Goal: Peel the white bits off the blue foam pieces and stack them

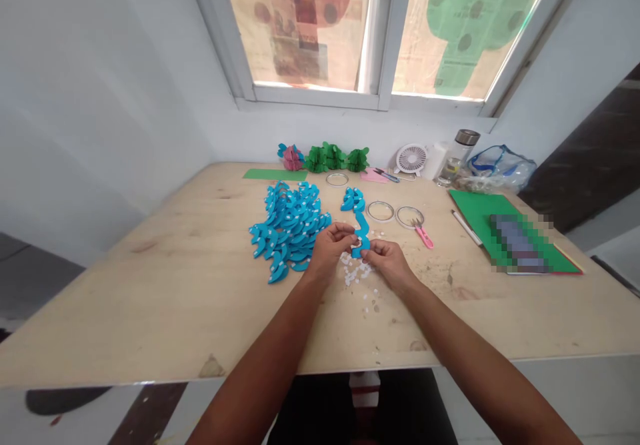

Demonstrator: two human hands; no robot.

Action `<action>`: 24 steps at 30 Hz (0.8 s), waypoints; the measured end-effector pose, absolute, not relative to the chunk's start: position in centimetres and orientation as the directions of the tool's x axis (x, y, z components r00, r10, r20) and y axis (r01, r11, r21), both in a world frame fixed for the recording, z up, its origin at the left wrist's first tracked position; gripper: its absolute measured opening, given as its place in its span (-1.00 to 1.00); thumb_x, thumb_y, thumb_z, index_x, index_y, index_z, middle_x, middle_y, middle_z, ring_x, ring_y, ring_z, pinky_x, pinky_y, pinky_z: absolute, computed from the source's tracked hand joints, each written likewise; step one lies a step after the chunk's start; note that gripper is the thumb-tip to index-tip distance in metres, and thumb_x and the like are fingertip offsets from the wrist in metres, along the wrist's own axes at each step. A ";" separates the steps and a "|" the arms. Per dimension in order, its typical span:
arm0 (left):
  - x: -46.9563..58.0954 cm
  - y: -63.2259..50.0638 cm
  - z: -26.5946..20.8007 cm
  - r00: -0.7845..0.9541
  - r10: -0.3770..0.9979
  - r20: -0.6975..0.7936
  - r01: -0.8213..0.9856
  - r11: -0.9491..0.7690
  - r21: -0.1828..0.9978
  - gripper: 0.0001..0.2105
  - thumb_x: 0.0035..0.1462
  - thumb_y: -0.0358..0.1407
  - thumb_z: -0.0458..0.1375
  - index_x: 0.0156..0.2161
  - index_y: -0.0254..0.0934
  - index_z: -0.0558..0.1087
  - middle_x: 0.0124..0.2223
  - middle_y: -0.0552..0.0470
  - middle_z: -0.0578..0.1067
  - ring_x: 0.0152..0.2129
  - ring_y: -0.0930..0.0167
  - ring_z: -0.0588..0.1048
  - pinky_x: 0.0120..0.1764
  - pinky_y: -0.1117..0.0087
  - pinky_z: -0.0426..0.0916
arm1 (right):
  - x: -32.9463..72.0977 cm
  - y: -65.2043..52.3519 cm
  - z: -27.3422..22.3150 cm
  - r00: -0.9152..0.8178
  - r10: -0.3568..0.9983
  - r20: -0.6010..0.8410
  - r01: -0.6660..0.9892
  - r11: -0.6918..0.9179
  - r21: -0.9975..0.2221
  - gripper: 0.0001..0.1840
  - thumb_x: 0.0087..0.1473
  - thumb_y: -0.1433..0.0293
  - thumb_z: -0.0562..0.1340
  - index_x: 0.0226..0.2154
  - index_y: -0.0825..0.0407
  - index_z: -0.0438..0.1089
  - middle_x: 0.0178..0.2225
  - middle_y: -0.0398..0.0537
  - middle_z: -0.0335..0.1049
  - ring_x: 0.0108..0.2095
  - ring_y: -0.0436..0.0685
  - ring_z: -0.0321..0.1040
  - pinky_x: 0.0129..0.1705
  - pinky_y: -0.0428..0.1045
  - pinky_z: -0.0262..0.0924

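Observation:
Between my two hands is a blue paper piece (359, 252) with a curved, wavy outline. My left hand (334, 245) pinches its left side, fingers closed near a small white bit. On its lower right edge, my right hand (387, 260) is closed with thumb and fingers together. Just beyond lies another wavy blue strip (361, 222), and behind that a small cluster of blue paper pieces (353, 198). Left of my hands spreads a large pile of blue paper pieces (290, 225) dotted with white tabs. White paper scraps (356, 272) are scattered below my hands.
Rolls of tape (381, 211) and pink-handled scissors (424, 235) lie right of centre. Green paper sheets (480, 208) and a pen (466, 227) are farther right. Along the wall stand folded green paper shapes (333, 157), a small fan (411, 159) and a bottle (463, 145).

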State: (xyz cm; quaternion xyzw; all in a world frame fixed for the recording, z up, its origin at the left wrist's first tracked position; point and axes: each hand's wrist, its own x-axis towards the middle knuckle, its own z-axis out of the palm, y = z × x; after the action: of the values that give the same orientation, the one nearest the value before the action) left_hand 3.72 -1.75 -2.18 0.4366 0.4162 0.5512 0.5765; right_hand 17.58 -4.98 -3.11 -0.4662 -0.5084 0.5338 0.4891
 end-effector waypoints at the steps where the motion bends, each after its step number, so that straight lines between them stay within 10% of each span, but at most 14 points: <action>1: 3.8 -1.8 -2.2 0.028 1.000 0.003 -0.277 0.004 0.961 -0.78 -0.28 -0.34 0.27 -0.43 -0.34 0.41 -0.56 0.06 0.48 -0.58 0.44 0.47 -0.55 0.50 0.28 | 17.6 -5.0 -3.0 -0.085 0.996 -0.005 -0.045 -0.009 -0.999 -0.79 -0.19 0.27 0.30 -0.56 0.09 0.40 -0.64 -0.19 0.30 -0.64 -0.07 0.07 -0.57 -0.13 -0.09; 24: 5.5 -3.1 -1.6 -0.110 0.988 0.103 -0.229 -0.127 0.965 -0.86 -0.21 -0.40 0.20 -0.44 -0.30 0.37 -0.53 0.10 0.47 -0.57 0.45 0.48 -0.45 0.45 0.35 | 17.1 -4.6 -4.0 -0.046 0.992 0.117 0.025 0.118 -0.993 -0.78 -0.19 0.39 0.22 -0.36 0.04 0.30 -0.56 -0.22 0.27 -0.57 -0.03 0.15 -0.53 -0.13 0.00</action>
State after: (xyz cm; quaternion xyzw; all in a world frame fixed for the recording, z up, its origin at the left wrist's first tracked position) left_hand 5.50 -3.07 -1.60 0.4404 0.4311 0.6077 0.5009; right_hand 17.12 -4.63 -3.98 -0.4653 -0.5464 0.4736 0.5105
